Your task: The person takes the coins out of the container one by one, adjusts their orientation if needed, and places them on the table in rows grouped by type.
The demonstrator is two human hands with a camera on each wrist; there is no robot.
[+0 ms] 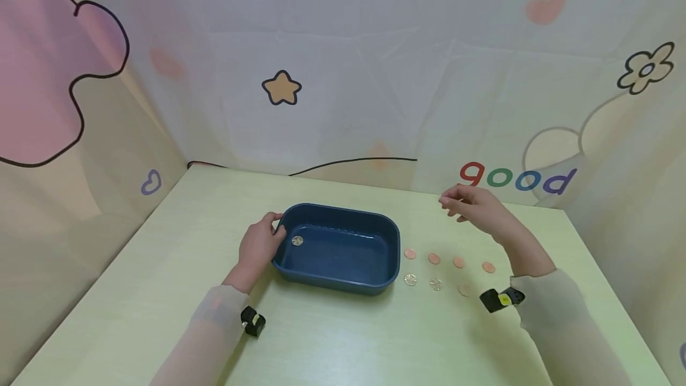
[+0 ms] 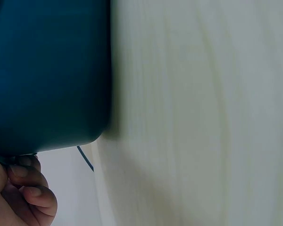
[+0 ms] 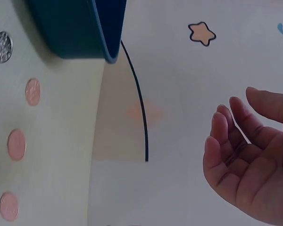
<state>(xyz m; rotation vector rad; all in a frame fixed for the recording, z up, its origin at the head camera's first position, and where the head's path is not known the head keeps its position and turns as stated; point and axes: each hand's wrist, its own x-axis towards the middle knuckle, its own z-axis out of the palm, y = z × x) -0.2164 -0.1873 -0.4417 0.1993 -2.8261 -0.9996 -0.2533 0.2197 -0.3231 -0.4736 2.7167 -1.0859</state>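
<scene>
A dark blue rectangular tub (image 1: pixel 343 282) stands on the table. My left hand (image 1: pixel 258 249) grips the rim at its left end, the thumb over the edge; curled fingertips (image 2: pixel 33 192) show beneath that rim in the left wrist view. Inside, near the left wall, lies one silvery-gold coin (image 1: pixel 297 241). My right hand (image 1: pixel 474 207) hovers behind the coins to the right of the tub, and the right wrist view shows its fingers loosely bent around nothing. Several copper-coloured coins (image 1: pixel 434 258) form a back row, with a front row of 3 paler coins (image 1: pixel 410 279) nearer me.
The pale wood-grain table (image 1: pixel 321 344) meets a printed cloth (image 1: pixel 343 106) at the back, and cloth also hangs along both sides. Each sleeve carries a small black wrist camera, one on the left (image 1: pixel 253 321) and one on the right (image 1: pixel 502 299).
</scene>
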